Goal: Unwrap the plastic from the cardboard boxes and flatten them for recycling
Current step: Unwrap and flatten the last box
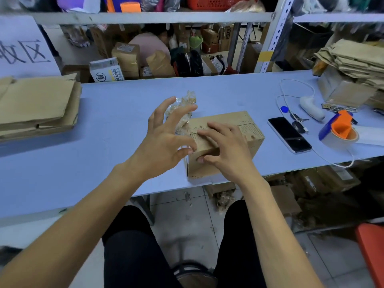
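A small brown cardboard box [250,129] stands on the blue table [108,125], near its front edge. Crumpled clear plastic [188,99] rises from the box's left end. My left hand [164,140] hovers at that end with its fingers spread in front of the plastic and its thumb tip at the box's near left corner. My right hand [224,146] rests on the box, fingers laid across the top and thumb against the front face.
Flattened cardboard is stacked at the table's left [37,102] and far right [357,59]. A phone [289,135], keys [297,121], a white handheld scanner [311,108] with its cable and an orange-blue tape dispenser [340,127] lie right of the box. Shelving with parcels stands behind.
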